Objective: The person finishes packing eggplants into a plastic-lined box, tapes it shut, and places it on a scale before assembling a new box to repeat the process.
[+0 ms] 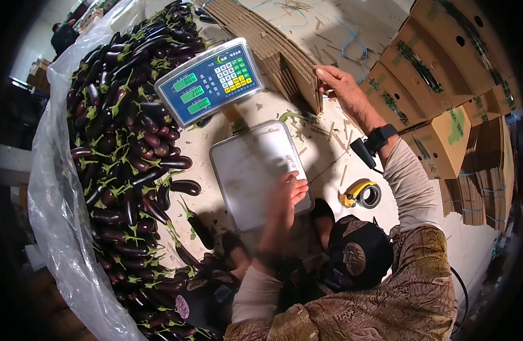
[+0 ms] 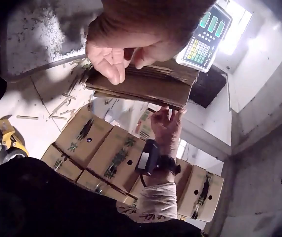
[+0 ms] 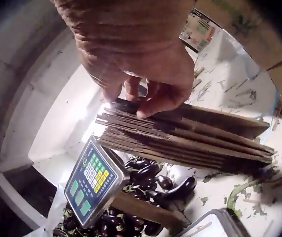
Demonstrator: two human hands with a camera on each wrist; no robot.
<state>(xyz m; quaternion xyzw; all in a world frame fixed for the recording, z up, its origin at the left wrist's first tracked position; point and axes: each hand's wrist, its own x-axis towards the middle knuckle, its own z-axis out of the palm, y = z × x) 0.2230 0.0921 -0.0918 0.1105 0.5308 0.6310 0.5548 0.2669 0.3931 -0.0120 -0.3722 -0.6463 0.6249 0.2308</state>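
Note:
At the near end of a stack of flattened cardboard (image 1: 292, 79), my right hand (image 1: 345, 91) pinches the edge between thumb and fingers. The right wrist view shows that hand (image 3: 136, 64) over the top layers of the stack (image 3: 180, 136), its fingertips on the outermost sheet. My left hand (image 1: 287, 202) is above the scale's metal platform (image 1: 244, 165), fingers loosely bent and holding nothing. In the left wrist view the left hand (image 2: 131, 42) appears in front of the cardboard (image 2: 146, 89), and the right hand (image 2: 166, 126) is at its far corner.
Eggplants (image 1: 130, 131) lie piled at the left on plastic sheeting (image 1: 51, 176). The scale's display (image 1: 210, 82) stands behind its platform. A yellow tape dispenser (image 1: 358, 193) lies on the floor at the right. Cardboard boxes (image 1: 437, 142) are stacked beyond it.

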